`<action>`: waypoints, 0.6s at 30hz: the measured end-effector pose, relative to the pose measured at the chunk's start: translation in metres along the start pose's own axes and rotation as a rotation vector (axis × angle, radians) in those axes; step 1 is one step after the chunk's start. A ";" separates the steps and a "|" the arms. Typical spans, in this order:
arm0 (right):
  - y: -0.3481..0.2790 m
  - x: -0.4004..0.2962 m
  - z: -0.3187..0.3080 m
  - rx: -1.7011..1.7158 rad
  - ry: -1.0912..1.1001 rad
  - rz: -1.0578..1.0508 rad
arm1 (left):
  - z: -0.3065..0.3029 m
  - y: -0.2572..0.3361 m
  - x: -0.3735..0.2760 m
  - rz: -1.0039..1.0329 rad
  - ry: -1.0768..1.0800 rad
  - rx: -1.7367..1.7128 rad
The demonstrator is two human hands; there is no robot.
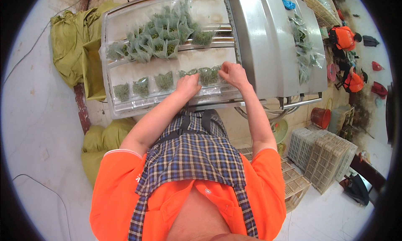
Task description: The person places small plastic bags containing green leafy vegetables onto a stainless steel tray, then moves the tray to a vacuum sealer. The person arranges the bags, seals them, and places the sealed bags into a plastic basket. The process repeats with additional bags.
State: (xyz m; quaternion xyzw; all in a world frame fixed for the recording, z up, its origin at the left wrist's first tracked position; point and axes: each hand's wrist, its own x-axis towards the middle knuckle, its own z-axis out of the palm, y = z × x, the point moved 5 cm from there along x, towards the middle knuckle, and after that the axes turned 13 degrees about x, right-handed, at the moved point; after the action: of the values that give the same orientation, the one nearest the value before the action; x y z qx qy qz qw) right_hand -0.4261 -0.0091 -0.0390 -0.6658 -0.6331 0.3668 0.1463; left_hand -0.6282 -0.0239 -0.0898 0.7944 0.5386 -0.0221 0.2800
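Observation:
My left hand [188, 85] reaches over the front strip of a vacuum packing machine bed [147, 65], fingers on a clear plastic bag [183, 73] of small green produce. To its right, my right hand [233, 74] is bent with its fingertips at the edge of another filled bag [216, 72]. Whether either hand pinches plastic is hidden. The front row also has a filled bag [164, 80] left of my hands, with several bags lying flat in line. Farther back, a cluster of open-topped bags [165, 48] stands upright, close together.
A steel cover [260, 46] adjoins the bed on the right, with more filled bags [303, 49] beyond. Yellow-green sacks [70, 43] lie at left. Stacked plastic crates [326, 159] and a red bucket [320, 118] stand at right. Two people in orange [345, 38] are at the far right.

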 end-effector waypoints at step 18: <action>-0.005 0.099 0.051 1.335 0.580 0.135 | -0.059 -0.091 0.094 0.199 0.250 -0.655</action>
State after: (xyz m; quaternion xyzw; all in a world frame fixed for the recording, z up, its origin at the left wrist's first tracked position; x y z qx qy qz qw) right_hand -0.4710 0.0717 -0.1003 -0.5429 -0.1680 0.4916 0.6598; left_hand -0.6836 0.1074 -0.1105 0.7076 0.4674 0.2761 0.4525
